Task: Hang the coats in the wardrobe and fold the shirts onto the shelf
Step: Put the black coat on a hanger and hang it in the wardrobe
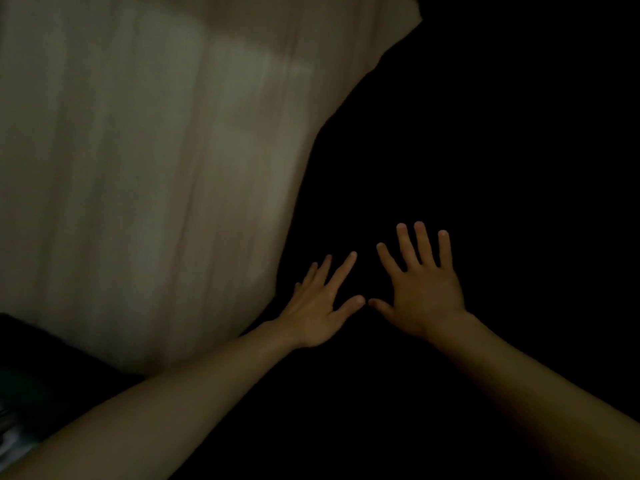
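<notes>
The scene is very dark. A black garment fills the right and lower part of the view; its shape and folds cannot be made out. My left hand lies flat on it near its left edge, fingers straight and spread. My right hand lies flat beside it, fingers spread, palm down. The two thumbs nearly meet. Neither hand holds anything.
A pale striped surface, blurred, lies under the black garment and takes up the left and top. A dark mass sits at the lower left with a small light patch at the frame edge.
</notes>
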### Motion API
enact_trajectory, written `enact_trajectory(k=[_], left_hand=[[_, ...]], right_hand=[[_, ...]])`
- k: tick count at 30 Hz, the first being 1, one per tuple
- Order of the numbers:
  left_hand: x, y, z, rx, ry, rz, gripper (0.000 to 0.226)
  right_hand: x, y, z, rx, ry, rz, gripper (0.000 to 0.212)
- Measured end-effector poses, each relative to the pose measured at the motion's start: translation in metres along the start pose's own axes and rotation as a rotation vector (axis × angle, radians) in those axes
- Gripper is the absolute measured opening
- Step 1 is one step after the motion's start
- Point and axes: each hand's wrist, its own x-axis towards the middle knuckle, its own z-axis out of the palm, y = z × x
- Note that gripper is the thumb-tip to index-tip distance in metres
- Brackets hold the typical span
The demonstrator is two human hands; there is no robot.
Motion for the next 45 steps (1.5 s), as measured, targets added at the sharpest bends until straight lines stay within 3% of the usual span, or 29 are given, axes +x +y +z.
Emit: enact_trajectory(k=[6, 11, 16, 21, 25, 31, 34, 36, 40, 45], left_hand=[[-0.093, -0.051, -0.019, 0.252, -0.085, -0.194, 0.081], [-0.146, -0.086, -0.036, 0.296, -0.167, -0.289, 0.083], [-0.168, -0.109, -0.03, 0.302, -0.234, -0.333, 0.082], [-0.167, -0.118, -0.006, 0.282, -0.246, -0.408, 0.073], [-0.151, -0.112, 0.003, 0.259, -0.097, -0.369, 0.039], [-0.109, -0.11, 0.01, 0.249, 0.026, -0.236, 0.033], [-0.074, -0.107, 0.014, 0.347, 0.057, -0.004, 0.029], [-0.062, -0.112, 0.023, 0.397, 0.043, -0.013, 0.025], [-0.082, -0.133, 0.055, 0.628, -0.207, -0.33, 0.038], [-0.119, -0.137, 0.058, 0.602, -0.264, -0.273, 0.065]], right_hand=[[-0.044, -0.089, 0.007, 0.247, -0.03, -0.178, 0.09], [-0.076, -0.148, 0.027, 0.197, -0.17, -0.325, 0.101], [-0.094, -0.149, 0.051, 0.06, -0.311, -0.322, 0.104], [-0.095, -0.129, 0.065, 0.012, -0.345, -0.298, 0.101], [-0.091, -0.125, 0.069, 0.004, -0.356, -0.306, 0.1], [-0.074, -0.104, 0.091, 0.02, -0.344, -0.26, 0.097], [-0.066, -0.09, 0.102, 0.041, -0.361, -0.221, 0.094], [-0.065, -0.088, 0.106, 0.054, -0.366, -0.212, 0.092], [-0.073, -0.097, 0.099, 0.094, -0.344, -0.235, 0.092], [-0.094, -0.127, 0.086, 0.212, -0.35, -0.242, 0.089]])
